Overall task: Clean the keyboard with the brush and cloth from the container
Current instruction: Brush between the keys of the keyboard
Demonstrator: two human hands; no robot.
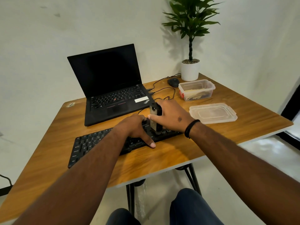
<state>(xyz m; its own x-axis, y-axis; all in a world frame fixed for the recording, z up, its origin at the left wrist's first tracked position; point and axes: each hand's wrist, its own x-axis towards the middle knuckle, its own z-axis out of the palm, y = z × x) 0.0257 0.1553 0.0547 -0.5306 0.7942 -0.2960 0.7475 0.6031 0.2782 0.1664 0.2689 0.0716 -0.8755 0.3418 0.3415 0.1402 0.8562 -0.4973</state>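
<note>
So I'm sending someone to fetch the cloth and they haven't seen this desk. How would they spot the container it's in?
Find the potted plant at the table's far right corner. Just in front of it, right of the mouse, sits the container: a clear plastic tub with crumpled cloth inside. Its flat lid lies separately nearer you; the container is the deeper, open one.

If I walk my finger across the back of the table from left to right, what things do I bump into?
Open black laptop → black computer mouse → white pot with the green plant → clear plastic container with the cloth inside.
</note>
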